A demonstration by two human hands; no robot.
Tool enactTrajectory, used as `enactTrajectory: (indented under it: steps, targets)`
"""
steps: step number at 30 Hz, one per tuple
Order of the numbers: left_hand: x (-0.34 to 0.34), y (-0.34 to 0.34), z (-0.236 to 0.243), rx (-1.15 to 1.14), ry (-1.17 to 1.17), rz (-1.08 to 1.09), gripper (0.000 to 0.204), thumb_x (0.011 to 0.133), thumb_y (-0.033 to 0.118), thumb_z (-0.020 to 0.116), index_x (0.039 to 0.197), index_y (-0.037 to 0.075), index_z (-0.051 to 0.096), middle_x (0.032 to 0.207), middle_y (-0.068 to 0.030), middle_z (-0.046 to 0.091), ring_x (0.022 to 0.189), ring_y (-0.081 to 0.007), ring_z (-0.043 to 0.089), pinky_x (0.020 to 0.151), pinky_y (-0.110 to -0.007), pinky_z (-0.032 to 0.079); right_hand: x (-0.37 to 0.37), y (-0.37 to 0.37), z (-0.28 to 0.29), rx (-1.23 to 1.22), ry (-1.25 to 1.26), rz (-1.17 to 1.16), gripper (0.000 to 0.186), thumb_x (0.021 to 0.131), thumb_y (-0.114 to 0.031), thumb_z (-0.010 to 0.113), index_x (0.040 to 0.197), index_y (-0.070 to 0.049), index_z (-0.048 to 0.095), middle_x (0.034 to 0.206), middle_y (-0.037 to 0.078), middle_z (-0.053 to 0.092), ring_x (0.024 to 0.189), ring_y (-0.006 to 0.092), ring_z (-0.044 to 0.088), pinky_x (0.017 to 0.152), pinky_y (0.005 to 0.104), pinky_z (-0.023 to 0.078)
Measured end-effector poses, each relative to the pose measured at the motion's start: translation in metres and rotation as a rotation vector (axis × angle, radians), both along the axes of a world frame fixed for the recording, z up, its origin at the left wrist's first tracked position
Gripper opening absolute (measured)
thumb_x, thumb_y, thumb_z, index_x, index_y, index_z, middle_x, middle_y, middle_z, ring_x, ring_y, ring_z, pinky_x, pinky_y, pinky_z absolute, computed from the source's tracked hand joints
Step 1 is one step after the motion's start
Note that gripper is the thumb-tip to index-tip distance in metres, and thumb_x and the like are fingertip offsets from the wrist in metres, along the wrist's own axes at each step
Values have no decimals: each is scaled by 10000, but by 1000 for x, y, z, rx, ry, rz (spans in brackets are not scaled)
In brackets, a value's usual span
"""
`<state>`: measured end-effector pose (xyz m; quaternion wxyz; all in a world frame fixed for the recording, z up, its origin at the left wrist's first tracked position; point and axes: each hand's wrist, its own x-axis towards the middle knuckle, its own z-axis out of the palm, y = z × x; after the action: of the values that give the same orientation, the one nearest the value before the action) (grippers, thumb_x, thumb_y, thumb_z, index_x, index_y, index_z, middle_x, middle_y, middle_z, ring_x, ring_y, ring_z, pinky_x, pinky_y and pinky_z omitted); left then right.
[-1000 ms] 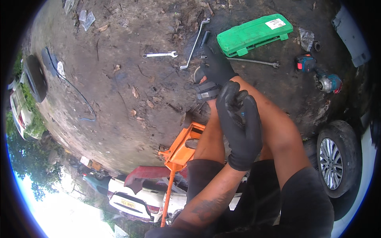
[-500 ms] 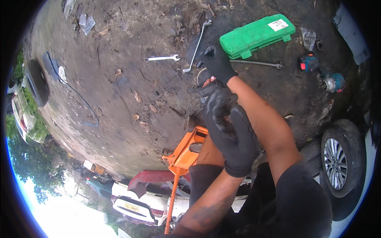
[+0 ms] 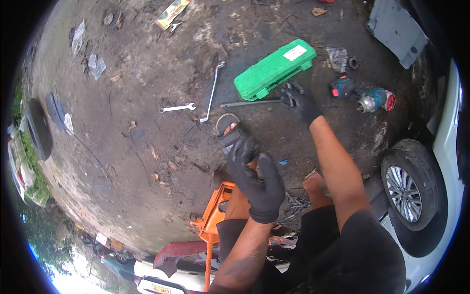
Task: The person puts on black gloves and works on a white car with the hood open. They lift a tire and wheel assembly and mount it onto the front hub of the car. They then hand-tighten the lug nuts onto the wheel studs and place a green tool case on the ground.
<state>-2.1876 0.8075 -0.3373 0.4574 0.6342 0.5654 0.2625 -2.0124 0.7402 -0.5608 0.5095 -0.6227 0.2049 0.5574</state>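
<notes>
My right hand point(image 3: 302, 104), in a black glove, is bent over the right end of a long metal bar point(image 3: 250, 104). Its fingers are curled and cover that end, while the rest of the bar lies on the ground. Just beyond the bar is a closed green plastic case point(image 3: 269, 73). My left hand point(image 3: 254, 181), gloved too, hovers above my sandalled foot point(image 3: 228, 130), thumb and fingers apart and nothing visible between them. To the left lie an offset ring spanner point(image 3: 212, 93) and a combination spanner point(image 3: 177, 108).
A teal power tool point(image 3: 376, 100) and its battery pack point(image 3: 342, 86) lie at right, near a car wheel point(image 3: 406, 191). An orange trolley jack point(image 3: 215, 208) stands by my leg. A loose tyre point(image 3: 39, 128) and a cable point(image 3: 90, 152) are at far left.
My right hand has gone from beside the ring spanner to the bar's right end, which it now covers. The view has shifted, and my left hand still hovers over the foot.
</notes>
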Motion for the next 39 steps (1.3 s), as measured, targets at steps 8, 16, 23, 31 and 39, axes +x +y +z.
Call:
enactTrajectory:
  steps: [8, 16, 23, 31, 39]
  targets:
    - [16, -34, -11, -62, -92, 85, 266, 1036, 113, 456, 1216, -57, 554, 1184, -148, 608, 1067, -217, 588, 949, -347, 455, -3, -60, -46, -120, -968, 1250, 381, 904, -300, 455, 949, -33, 724, 1023, 246, 677, 967, 394, 653, 852, 481, 508]
    - [-39, -39, 8, -60, 147, 252, 401, 1058, 219, 331, 1310, -48, 491, 1299, -181, 563, 1094, -294, 653, 892, -396, 582, -100, -5, 160, -289, -222, 826, 344, 840, -300, 652, 1079, -63, 723, 1138, 168, 694, 1038, 308, 680, 869, 405, 542]
    - [-122, -49, 25, -194, 78, 361, 405, 1048, 191, 350, 1363, -48, 440, 1339, -174, 542, 1161, -314, 622, 965, -416, 564, -44, 48, 232, -195, -366, 632, 260, 841, -170, 604, 1037, -7, 658, 1094, 235, 671, 1057, 356, 660, 876, 423, 535]
    - [-235, -35, 77, -167, 306, 353, 521, 1018, 420, 494, 1289, -21, 549, 1268, -140, 598, 1067, -254, 628, 913, -370, 487, 2, 106, 349, -13, -549, 674, 270, 885, -155, 526, 1066, 7, 645, 1166, 239, 649, 1115, 353, 630, 916, 396, 506]
    - [-298, -56, 124, -452, 480, 206, 449, 998, 434, 537, 1185, 27, 577, 1002, -52, 603, 882, -159, 585, 693, -313, 430, 53, -95, 279, -64, -875, 1064, 356, 859, -366, 587, 1012, -64, 698, 1060, 196, 682, 998, 392, 636, 894, 443, 501]
